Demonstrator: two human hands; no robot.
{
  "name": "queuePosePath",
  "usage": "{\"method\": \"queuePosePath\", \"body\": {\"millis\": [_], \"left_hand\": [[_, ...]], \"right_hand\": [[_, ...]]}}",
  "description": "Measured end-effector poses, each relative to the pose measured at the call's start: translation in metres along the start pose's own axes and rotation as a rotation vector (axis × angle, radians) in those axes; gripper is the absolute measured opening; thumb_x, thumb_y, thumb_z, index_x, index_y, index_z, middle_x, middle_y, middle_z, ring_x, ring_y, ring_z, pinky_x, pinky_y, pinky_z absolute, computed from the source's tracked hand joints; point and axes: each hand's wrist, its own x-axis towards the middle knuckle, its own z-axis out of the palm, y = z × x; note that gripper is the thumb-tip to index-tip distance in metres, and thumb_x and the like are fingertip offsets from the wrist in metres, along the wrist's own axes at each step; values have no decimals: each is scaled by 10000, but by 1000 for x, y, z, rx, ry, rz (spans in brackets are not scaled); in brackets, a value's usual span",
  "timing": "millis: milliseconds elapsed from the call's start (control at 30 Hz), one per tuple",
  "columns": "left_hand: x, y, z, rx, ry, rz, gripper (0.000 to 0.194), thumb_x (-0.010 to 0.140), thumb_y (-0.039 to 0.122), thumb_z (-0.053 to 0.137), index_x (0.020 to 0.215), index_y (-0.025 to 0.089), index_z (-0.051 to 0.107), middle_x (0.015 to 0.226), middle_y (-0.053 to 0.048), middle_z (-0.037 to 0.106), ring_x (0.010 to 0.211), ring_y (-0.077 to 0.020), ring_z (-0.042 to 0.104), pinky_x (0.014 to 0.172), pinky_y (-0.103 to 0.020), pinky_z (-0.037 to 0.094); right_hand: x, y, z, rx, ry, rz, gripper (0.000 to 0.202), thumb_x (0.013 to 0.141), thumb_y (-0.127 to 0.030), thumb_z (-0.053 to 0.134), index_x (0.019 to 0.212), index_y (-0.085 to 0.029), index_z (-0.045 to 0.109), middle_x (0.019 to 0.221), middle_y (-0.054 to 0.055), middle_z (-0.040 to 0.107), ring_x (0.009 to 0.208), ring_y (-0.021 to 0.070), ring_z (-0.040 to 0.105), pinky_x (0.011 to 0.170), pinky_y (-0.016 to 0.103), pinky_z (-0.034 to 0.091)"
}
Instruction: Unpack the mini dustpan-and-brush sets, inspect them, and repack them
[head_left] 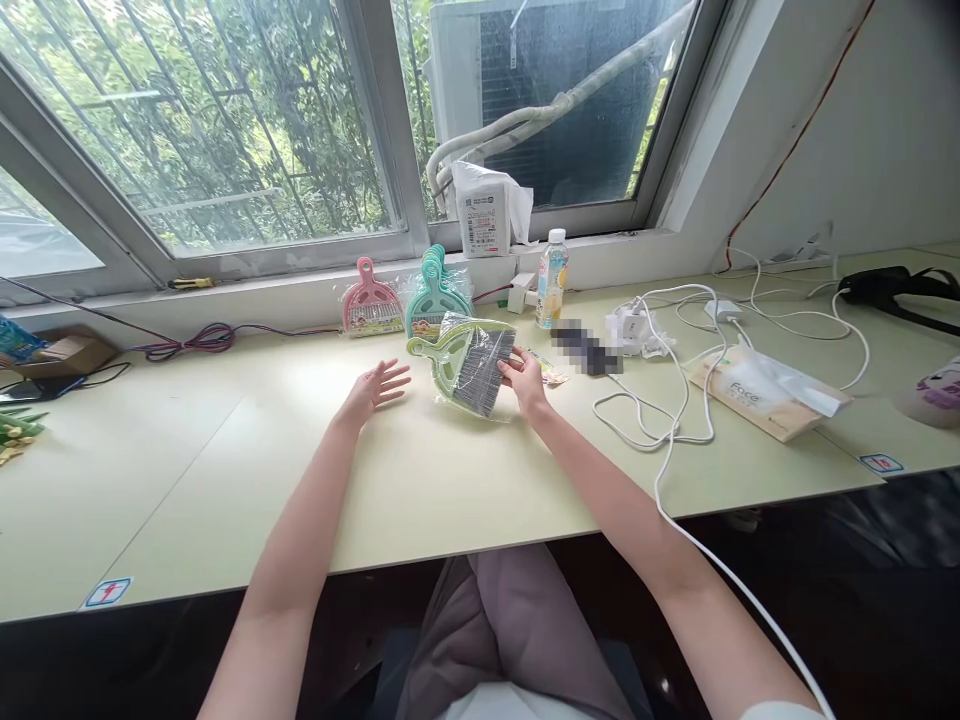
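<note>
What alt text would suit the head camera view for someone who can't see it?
A person's right hand holds a plastic-wrapped green dustpan-and-brush set at a pale table, while the open left hand holds nothing. Behind, below a window, are a pink dustpan and stacked teal dustpans, with a drink bottle to their right.

Two bare hands: one left hand [372, 392], one right hand [526, 384]. One green dustpan-and-brush set [469, 366], at least one pink dustpan-and-brush set [372, 302], several teal dustpan-and-brush sets [436, 298] nested too closely for an exact count. One drink bottle [552, 282], one pack of face tissues [765, 388], one plastic-wrapped pack [485, 222], one cardboard box [75, 352], one utility knife [192, 284], one air-conditioner unit [555, 110]. Two arrow stickers [109, 592].
</note>
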Motion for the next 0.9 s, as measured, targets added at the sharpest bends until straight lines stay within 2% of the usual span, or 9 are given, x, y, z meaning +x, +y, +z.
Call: {"method": "queuePosePath", "body": {"millis": [67, 133, 233, 333, 467, 667, 767, 833, 900], "left_hand": [[-1, 1, 7, 73, -77, -15, 576, 780, 575, 621, 1214, 196, 604, 1300, -159, 577, 1075, -280, 632, 812, -374, 545], [-1, -3, 17, 166, -132, -41, 517, 732, 540, 690, 1093, 171, 674, 1151, -156, 665, 979, -280, 668, 758, -357, 553], [3, -10, 27, 238, -104, -54, 402, 688, 486, 749, 906, 150, 720, 907, -130, 721, 776, -247, 692, 673, -339, 549], [5, -12, 24, 239, -21, -17, 389, 682, 486, 752, 882, 154, 720, 868, -120, 719, 706, -222, 677, 633, -331, 537], [5, -9, 15, 267, 11, -17, 388, 670, 488, 755, 871, 158, 720, 869, -120, 718, 733, -229, 674, 628, -327, 526], [6, -10, 9, 241, 43, 20, 363, 668, 465, 752, 843, 151, 702, 842, -122, 710, 719, -220, 665, 672, -337, 522], [9, -11, -9, 219, 222, 46, 356, 669, 453, 733, 834, 145, 666, 809, -94, 684, 664, -185, 650, 669, -323, 513], [10, -11, -29, 208, 412, 47, 294, 698, 409, 682, 825, 149, 630, 804, -78, 664, 657, -173, 643, 667, -321, 511], [9, -11, -50, 254, 655, 33, 203, 738, 346, 598, 818, 159, 592, 823, -85, 652, 733, -200, 649, 709, -353, 514]], "right_hand": [[-2, -2, 1, 1, -33, 1, 377, 752, -212, 688, 1106, -200, 562, 932, 38, 721, 856, 168, 678, 810, 365, 575], [-4, -3, 3, -5, -81, 5, 374, 755, -229, 693, 1110, -202, 578, 934, 39, 724, 873, 175, 679, 821, 378, 574], [-8, -4, 5, -12, -115, 13, 359, 755, -237, 700, 1096, -200, 596, 925, 40, 727, 873, 177, 680, 832, 386, 572], [-9, -5, 6, -9, -123, 31, 344, 747, -222, 706, 1073, -187, 603, 905, 46, 727, 839, 171, 682, 835, 377, 570], [-11, -3, 10, 12, -136, 22, 368, 734, -223, 709, 1080, -185, 593, 885, 44, 726, 815, 169, 683, 819, 366, 572], [-12, -3, 9, -20, -46, -24, 410, 744, -249, 678, 1137, -194, 579, 925, 45, 718, 865, 168, 673, 802, 335, 564], [-8, -6, 3, -40, 5, -54, 455, 748, -265, 667, 1185, -186, 566, 939, 59, 718, 883, 181, 671, 795, 338, 561], [-5, -8, -2, -58, 52, -48, 468, 753, -262, 660, 1204, -189, 558, 943, 59, 717, 895, 185, 670, 795, 336, 561], [-3, -10, -5, -51, 76, -31, 453, 761, -240, 643, 1204, -198, 557, 951, 54, 715, 901, 182, 670, 799, 329, 563]]}}
